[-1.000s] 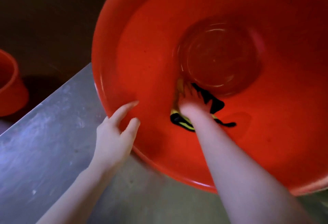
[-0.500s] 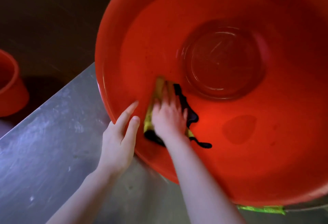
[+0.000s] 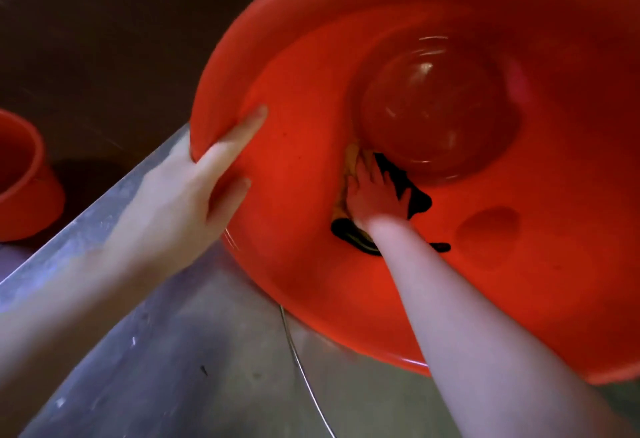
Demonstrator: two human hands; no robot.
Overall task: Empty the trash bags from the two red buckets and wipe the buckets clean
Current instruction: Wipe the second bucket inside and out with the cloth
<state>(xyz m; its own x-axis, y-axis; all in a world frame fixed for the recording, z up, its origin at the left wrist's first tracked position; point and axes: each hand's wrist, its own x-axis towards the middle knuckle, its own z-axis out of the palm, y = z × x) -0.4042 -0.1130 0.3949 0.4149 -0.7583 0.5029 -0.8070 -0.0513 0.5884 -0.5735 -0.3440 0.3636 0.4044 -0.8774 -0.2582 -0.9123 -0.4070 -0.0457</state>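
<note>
A large red bucket lies tilted on its side on the steel counter, its mouth facing me. My left hand grips its left rim, with two fingers inside the wall and the rest behind it. Reaching deep inside, my right hand presses a yellow-and-black cloth flat against the lower inner wall, just below the round bottom. A second red bucket stands on the dark floor at the far left, cut off by the frame edge.
The steel counter runs diagonally from the lower left under the bucket; its edge drops to the dark floor. A thin wire handle curves across the counter below the bucket.
My left hand moved up from the bucket's lower edge and took hold of the rim. My right hand slid the cloth back toward the bottom, after wiping nearer the rim.
</note>
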